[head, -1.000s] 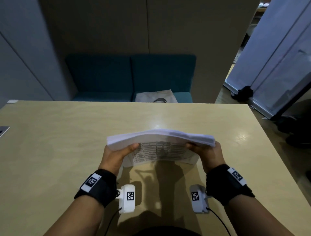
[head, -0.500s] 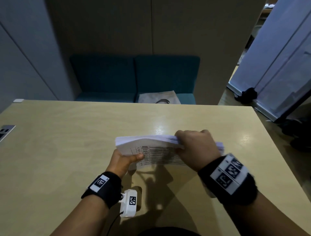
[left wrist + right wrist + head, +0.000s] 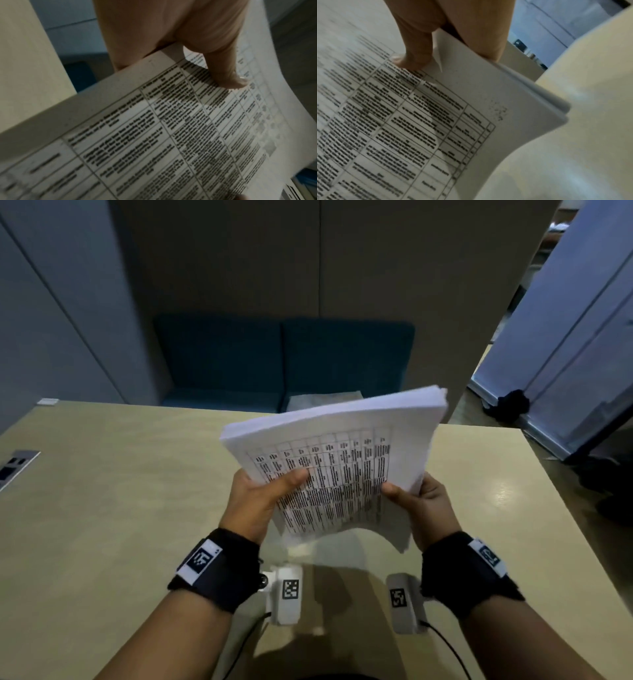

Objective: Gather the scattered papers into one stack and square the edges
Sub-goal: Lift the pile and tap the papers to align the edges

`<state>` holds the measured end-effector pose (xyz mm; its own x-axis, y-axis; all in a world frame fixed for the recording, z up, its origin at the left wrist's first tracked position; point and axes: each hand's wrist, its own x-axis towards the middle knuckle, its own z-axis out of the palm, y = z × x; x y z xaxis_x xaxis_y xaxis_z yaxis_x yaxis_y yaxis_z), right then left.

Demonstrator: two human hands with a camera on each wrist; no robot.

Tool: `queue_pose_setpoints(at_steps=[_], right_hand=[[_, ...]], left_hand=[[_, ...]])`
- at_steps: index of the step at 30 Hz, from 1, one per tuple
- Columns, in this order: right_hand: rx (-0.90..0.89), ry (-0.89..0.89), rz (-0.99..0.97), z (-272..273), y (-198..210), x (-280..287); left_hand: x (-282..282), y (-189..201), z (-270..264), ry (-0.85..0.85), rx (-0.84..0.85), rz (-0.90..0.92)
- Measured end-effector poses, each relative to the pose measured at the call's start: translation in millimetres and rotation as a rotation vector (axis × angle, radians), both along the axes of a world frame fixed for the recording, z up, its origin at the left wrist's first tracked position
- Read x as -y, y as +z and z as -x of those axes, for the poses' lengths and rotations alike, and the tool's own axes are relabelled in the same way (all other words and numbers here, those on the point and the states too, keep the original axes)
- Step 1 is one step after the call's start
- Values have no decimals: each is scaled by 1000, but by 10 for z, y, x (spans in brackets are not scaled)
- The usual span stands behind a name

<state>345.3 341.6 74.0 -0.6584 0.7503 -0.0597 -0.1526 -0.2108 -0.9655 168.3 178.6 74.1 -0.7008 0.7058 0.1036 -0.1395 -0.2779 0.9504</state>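
Thumbs press on the printed top sheet from both sides: the left hand (image 3: 255, 501) pinches the left edge of the paper stack (image 3: 337, 460) with its thumb on top and the other fingers hidden beneath, and the right hand (image 3: 423, 508) pinches the right edge the same way. How the fingers under the sheets lie cannot be told. In the left wrist view the thumb (image 3: 229, 75) lies flat on a table of blurred text; in the right wrist view the thumb (image 3: 414, 56) rests just inside the margin, with the stack's layered edge showing beside it.

All the papers are in this one stack, held in the air above the middle of the desk (image 3: 113, 508), tilted with its far right corner highest, the near edge sagging between the hands. It hides part of the desk's far edge and most of a pale bag (image 3: 308, 402) on the blue bench (image 3: 281, 361) beyond.

A socket panel (image 3: 15, 465) is set into the desk's left edge, and a small white item (image 3: 48, 401) sits at the far left corner. Past the right edge stands a leaning white panel (image 3: 568, 347) with a dark object (image 3: 512, 402) at its foot.
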Motion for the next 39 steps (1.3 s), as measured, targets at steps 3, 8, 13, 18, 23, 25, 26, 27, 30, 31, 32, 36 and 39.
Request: queue_pose_setpoints(at_steps=[3, 8, 13, 18, 23, 25, 26, 27, 30, 31, 32, 36, 39], right_hand=[[22, -3, 1, -17, -101, -2], [38, -11, -55, 28, -42, 6], [-8, -68, -99, 3, 115, 14], [-54, -128, -178, 44, 315, 185], [-111, -201, -273, 46, 373, 254], [-21, -276, -420, 38, 291, 253], [26, -339, -497, 34, 230, 241], [50, -404, -580, 28, 183, 234], [62, -520, -908, 11, 65, 230], [93, -512, -1004, 6, 47, 244], [128, -492, -1064, 4, 50, 256], [188, -444, -969, 25, 70, 262], [194, -417, -1000, 16, 55, 282]], left_hand=[[-17, 76, -37, 0, -74, 12], [-48, 39, -90, 20, -69, 99], [-17, 110, -103, 57, -80, 96], [-75, 250, -232, 149, -93, 61], [-73, 290, -258, 204, -138, 58], [-46, 210, -265, 186, -171, 131], [-37, 177, -271, 175, -194, 155], [-35, 157, -282, 172, -212, 162], [-46, 199, -307, 235, -237, 119], [-59, 213, -302, 270, -258, 110], [-72, 236, -297, 302, -274, 103], [-145, 294, -274, 369, -233, 125], [-161, 310, -258, 382, -214, 149]])
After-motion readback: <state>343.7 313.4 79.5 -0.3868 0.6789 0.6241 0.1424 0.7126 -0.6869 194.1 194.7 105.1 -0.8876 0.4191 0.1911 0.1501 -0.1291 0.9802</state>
